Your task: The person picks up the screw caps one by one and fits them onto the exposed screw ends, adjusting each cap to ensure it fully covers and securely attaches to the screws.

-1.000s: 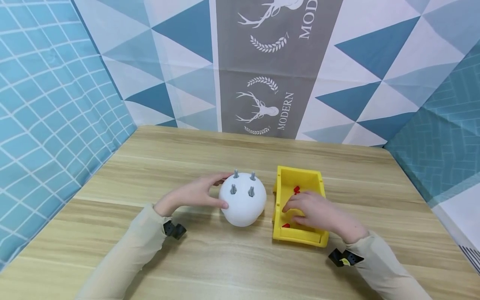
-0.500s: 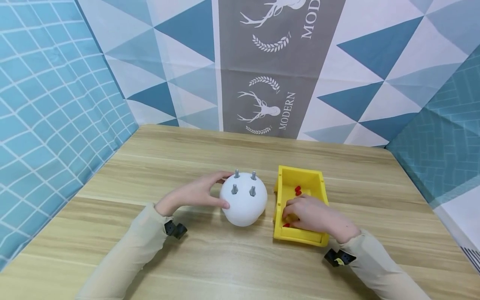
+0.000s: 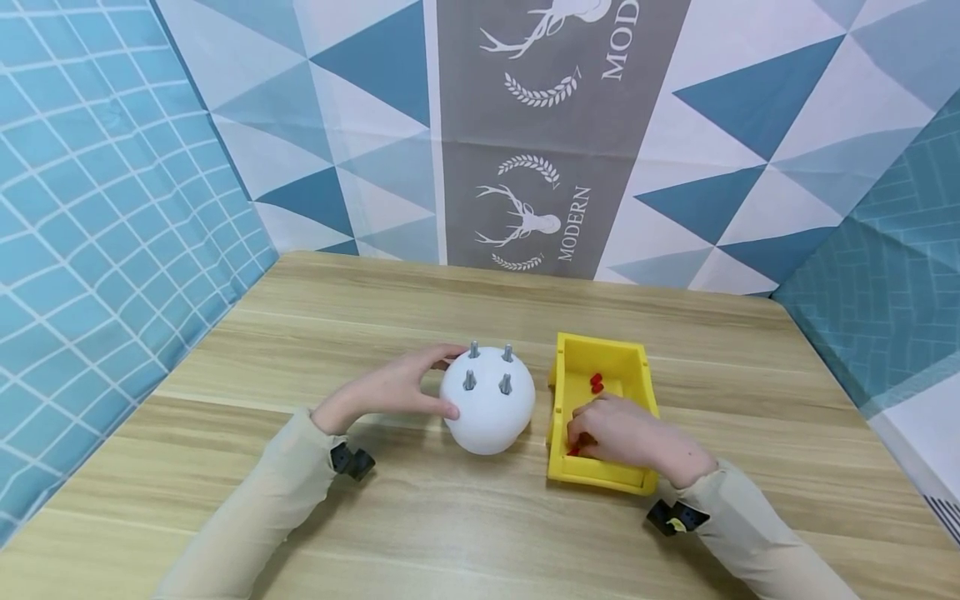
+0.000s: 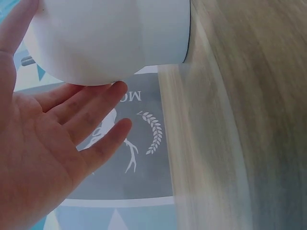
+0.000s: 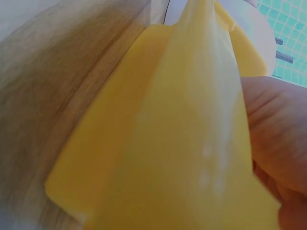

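Note:
A smooth white rounded body (image 3: 487, 408) with several threaded metal studs (image 3: 469, 380) standing up from its top sits on the table. My left hand (image 3: 405, 385) holds its left side, thumb on the near face and fingers round the far side. In the left wrist view, fingertips (image 4: 119, 88) touch its white surface (image 4: 105, 43). To the right, my right hand (image 3: 618, 429) reaches down into a yellow bin (image 3: 600, 343), fingers bent, fingertips right at a small red piece (image 3: 573, 452). I cannot tell whether it is pinched. The right wrist view shows the bin's wall (image 5: 182, 134) hiding the fingertips.
More small red pieces (image 3: 596, 383) lie on the bin's floor toward the back. The wooden table (image 3: 420, 517) runs back to a patterned cloth backdrop (image 3: 510, 208), with a blue checked cloth (image 3: 112, 208) on the left side.
My right hand has moved slightly left and lower into the bin, its fingers now bent more tightly by the near red piece. The left hand and white body stay nearly still.

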